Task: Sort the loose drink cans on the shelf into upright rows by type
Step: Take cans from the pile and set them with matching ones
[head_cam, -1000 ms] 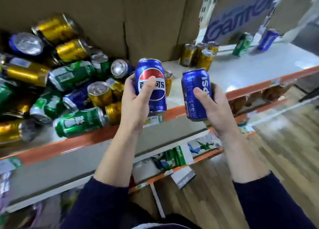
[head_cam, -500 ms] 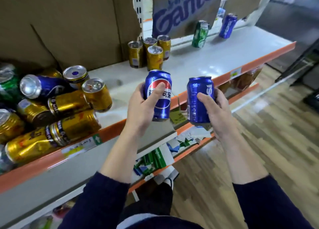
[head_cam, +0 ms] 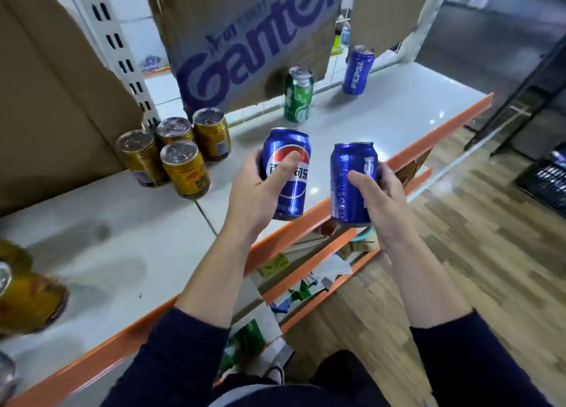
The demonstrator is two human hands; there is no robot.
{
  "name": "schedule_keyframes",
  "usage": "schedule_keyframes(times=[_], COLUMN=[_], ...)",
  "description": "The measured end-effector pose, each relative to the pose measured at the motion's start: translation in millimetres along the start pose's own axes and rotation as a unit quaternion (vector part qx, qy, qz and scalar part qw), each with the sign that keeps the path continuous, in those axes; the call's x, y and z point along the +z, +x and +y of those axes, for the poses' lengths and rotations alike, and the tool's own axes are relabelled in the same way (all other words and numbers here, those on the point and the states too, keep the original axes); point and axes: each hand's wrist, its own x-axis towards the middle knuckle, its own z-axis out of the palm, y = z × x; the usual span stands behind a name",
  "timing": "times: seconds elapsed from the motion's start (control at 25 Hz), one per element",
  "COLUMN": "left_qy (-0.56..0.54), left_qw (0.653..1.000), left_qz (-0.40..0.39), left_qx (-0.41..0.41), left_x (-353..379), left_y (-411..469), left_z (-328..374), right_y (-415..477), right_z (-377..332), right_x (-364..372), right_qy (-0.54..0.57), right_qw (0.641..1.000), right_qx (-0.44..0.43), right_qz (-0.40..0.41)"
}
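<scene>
A first blue can (head_cam: 292, 198), glossy and cylindrical, is being gripped upright by the left hand (head_cam: 254, 189), and a second blue can (head_cam: 352, 158) by the right hand (head_cam: 386, 198), above the smooth white shelf (head_cam: 122, 238). Since the earlier frame, both are being carried rightward, nearer the standing green can (head_cam: 298, 95), past four upright gold cans (head_cam: 183, 169).

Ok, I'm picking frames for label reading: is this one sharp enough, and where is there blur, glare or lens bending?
Head view: the Pepsi can in the left hand and the blue can in the right hand are fairly sharp, large print legible; the gold cans at the left edge are smeared; glare spots dot the white shelf; the wide lens tilts the slotted post.
</scene>
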Motion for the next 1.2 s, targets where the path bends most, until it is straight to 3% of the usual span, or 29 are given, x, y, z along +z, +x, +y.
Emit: schedule_keyframes(times=[0.24, 0.6, 0.92, 1.2], left_qy=[0.016, 0.039, 0.099, 0.126], left_qw=[0.999, 0.986, 0.963, 0.96], left_qz=[0.031, 0.162, 0.248, 0.25], left_qx=[-0.001, -0.014, -0.033, -0.014], left_x=[91, 238, 264, 268], left_y=[70, 153, 178, 227], left_z=[-22, -36, -42, -44], right_y=[107, 308, 465, 504], right_z=[1, -17, -25, -3], right_x=[-80, -194, -165, -152], right_qy=[-0.041, -0.176, -0.226, -0.254], right_qw=[0.999, 0.977, 0.959, 0.951], right_qx=[-0.004, -0.013, -0.088, -0.093], right_qz=[-0.011, -0.117, -0.145, -0.149])
